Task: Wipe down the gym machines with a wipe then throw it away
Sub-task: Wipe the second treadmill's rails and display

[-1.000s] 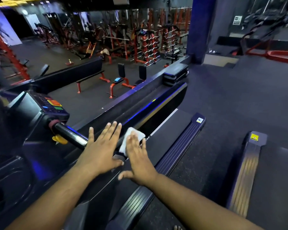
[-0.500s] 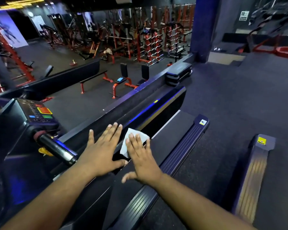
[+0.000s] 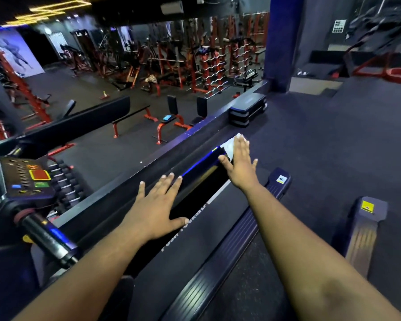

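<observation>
Wiping is judged to be the step in hand. The white wipe (image 3: 229, 145) is pressed flat against the far end of the treadmill side rail (image 3: 202, 163), beneath the straight fingers of the right hand (image 3: 240, 163). Only its upper and left edges are seen; the rest is covered by the palm. The wipe is not pinched: it is held down by pressure alone, with the fingers extended together and the thumb set apart toward the left.

The left hand (image 3: 158, 205) is laid flat on the same rail, nearer the body and well apart from the right hand, with the fingers spread and nothing held. It is judged to serve as a brace.

The treadmill belt (image 3: 195, 251) lies just right of the rail, and the ribbed right foot rail (image 3: 218, 269) beyond it. The console (image 3: 26, 181) and a handlebar (image 3: 46, 237) are seen at the left; a second treadmill (image 3: 361, 230) stands at the right.

For the next move, even downward pressure is required, so that the wipe is not left behind as the hand travels. The remaining surfaces are still to be covered, and no bin is seen for disposal.
</observation>
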A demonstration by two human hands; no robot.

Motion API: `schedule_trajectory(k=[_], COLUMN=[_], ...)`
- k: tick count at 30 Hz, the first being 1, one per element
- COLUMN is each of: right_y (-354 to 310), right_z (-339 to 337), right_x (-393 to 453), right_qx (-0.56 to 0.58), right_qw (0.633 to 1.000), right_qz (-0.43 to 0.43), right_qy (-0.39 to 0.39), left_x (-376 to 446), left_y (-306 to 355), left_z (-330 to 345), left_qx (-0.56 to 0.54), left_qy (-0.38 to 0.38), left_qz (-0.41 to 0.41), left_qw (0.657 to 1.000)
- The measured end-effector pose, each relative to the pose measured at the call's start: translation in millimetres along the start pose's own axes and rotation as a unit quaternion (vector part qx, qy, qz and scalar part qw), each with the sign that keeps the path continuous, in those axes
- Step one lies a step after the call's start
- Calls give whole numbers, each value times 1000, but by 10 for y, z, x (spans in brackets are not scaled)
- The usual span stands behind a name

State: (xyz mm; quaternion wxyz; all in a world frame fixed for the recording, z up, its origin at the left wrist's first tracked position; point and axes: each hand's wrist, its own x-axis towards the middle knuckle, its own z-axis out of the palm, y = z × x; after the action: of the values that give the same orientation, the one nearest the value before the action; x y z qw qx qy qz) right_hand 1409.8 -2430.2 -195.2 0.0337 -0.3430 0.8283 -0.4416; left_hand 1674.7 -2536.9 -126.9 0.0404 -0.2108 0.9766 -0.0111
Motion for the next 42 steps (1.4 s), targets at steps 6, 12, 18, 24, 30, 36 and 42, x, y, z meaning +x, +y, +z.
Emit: schedule_trajectory(k=[6,12,18,24,30,36,42], right_y=[-133,-299,-704,-1036,-1224,-1253,-1245], right_z=[575,1050,1352,1617,1620,1419,1327], right_x=[-408,-1052,-1832,-2523,-2677,-2560,-2376], right_qx=[215,187,165,108,68,240,262], right_qw=[973,981,983,991,986,959,943], right_qz=[65,-17,-73,-82,-135,-44,122], right_qy=[43,44,17,17,76,145,166], left_x=[-74,-268,-732,-1208,-1356,-1296,-1180], left_y=[-27,-141,-393,-610,-654,-644,-607], left_z=[38,50,89,122,150,173,175], left_qx=[14,15,23,17,26,15,19], left_qy=[1,4,0,3,26,31,22], left_qz=[14,35,42,44,50,43,35], left_qw=[1000,999,999,999,998,998,999])
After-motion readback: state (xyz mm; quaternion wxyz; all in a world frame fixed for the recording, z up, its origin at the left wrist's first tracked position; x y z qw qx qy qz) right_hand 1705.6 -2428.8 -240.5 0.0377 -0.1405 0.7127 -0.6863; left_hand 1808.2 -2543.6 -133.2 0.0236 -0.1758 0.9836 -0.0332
